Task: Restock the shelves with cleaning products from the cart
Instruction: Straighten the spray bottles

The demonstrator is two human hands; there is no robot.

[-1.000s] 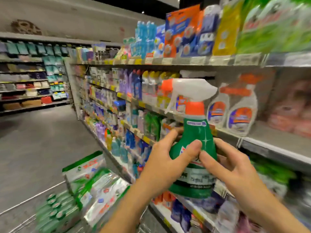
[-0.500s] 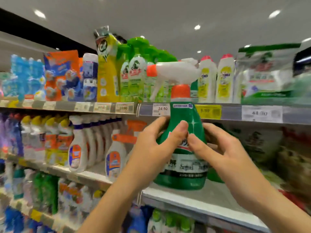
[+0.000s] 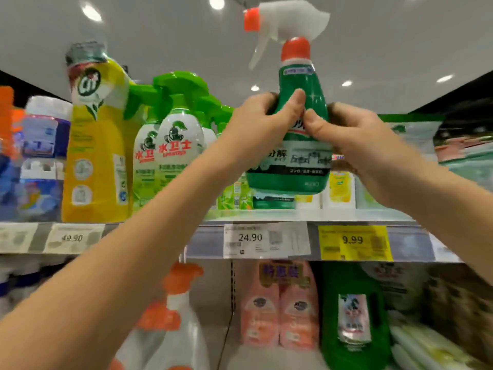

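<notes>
Spray bottle (image 3: 293, 166) has risen to the top shelf (image 3: 416, 243), at twelve o'clock from the 24.90 tag (image 3: 264, 240); left hand (image 3: 261, 124) and right hand (image 3: 346, 140) both grip it. Placement seems near.

Shelf (image 3: 280, 215) with green-capped bottles (image 3: 173, 156)

Green spray bottle (image 3: 292, 180): glossy, smooth plastic, printed film label. Trigger head (image 3: 290, 17): white plastic, duller. Yellow pouch (image 3: 93, 145): shiny film. Price tags (image 3: 266, 240): matt paper.

Price tag (image 3: 250, 237) "24.90" (yellow tag (image 3: 353, 240) "9.99")
</notes>
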